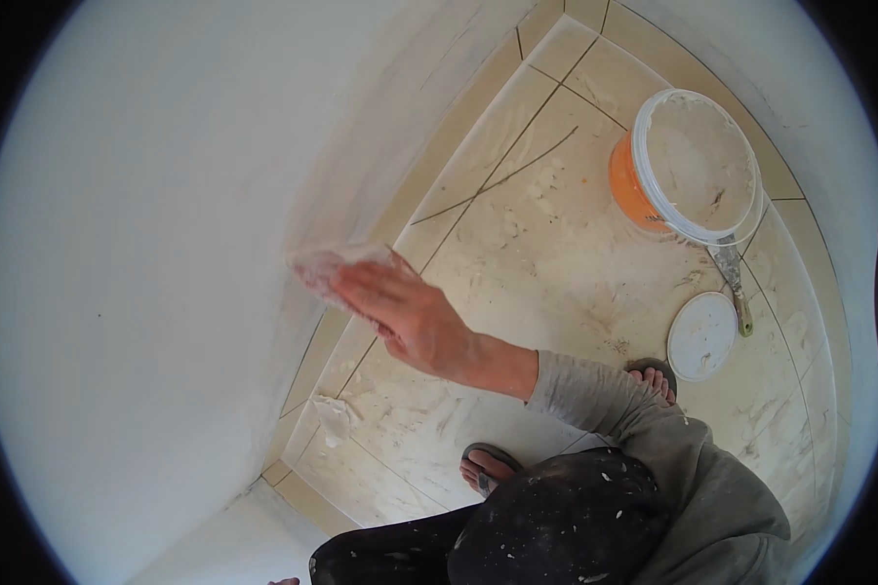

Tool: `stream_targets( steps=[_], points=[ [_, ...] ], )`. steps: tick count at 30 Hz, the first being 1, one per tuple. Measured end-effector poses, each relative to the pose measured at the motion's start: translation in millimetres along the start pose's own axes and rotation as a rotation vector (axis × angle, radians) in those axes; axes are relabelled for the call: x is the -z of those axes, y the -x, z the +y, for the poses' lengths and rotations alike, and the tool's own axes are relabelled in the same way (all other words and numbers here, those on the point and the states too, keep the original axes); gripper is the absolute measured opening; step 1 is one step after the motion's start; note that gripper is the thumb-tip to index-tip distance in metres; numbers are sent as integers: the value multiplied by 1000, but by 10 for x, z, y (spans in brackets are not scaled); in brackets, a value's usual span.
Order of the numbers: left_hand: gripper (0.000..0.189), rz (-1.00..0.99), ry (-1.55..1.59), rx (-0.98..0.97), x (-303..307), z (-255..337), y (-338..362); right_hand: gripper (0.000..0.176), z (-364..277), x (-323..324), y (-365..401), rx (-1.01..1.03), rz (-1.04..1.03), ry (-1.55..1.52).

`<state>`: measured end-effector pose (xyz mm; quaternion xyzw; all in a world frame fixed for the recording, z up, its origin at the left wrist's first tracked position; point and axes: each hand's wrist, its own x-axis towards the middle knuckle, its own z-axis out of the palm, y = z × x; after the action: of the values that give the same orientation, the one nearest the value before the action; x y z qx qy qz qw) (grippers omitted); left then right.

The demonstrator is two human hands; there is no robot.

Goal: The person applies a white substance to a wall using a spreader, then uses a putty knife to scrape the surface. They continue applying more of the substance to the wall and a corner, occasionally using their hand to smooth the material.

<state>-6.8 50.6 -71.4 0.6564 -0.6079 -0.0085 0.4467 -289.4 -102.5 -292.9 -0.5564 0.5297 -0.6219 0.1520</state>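
My right hand (410, 317) reaches out from a grey sleeve, its fingers pressed over a thin, dusty, whitish-pink sheet or pad (314, 270). The pad lies against the lower part of the white wall (166, 244), beside a smeared greyish band; its exact kind is blurred. At the bottom edge, left of the black-clad knee, a small bit of skin (283, 582) shows, which appears to be my left hand. Its fingers are mostly out of frame, and whether it holds anything is hidden.
An orange-and-white bucket (637, 185) holding pale material stands on the dusty tiled floor (517, 283). A scraper (730, 268) leans by it, near a round white lid (702, 336). A thin stick (517, 173) and a crumpled white scrap (334, 419) lie on the tiles. Sandalled feet are below.
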Motion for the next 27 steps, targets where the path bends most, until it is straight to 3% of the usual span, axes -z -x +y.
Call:
stream_targets(
  steps=[1,2,4,8,12,15,17,20,27],
  points=[
    [20,9,-4,-12,-27,28,0,61,-37,-75,81,-17,-138,-48],
    [19,3,3,-17,-39,54,9,61,-46,-52,77,-10,-134,-68],
    [20,5,-45,-20,-27,153,53,60,21,157,99,121,-36,-49],
    [20,83,6,-14,-16,100,74,40,343,519,31,320,9,357],
    [20,54,2,-6,-20,45,28,32,742,458,-101,521,136,558],
    [20,51,19,4,6,27,27,32,892,329,-283,564,159,574],
    [20,46,37,-4,37,3,32,39,995,249,-366,532,121,546],
    [21,37,32,-22,98,-45,45,62,1202,129,-423,510,25,588],
    [22,30,41,-15,70,-67,37,64,937,398,-2,327,-116,546]
  ],
)
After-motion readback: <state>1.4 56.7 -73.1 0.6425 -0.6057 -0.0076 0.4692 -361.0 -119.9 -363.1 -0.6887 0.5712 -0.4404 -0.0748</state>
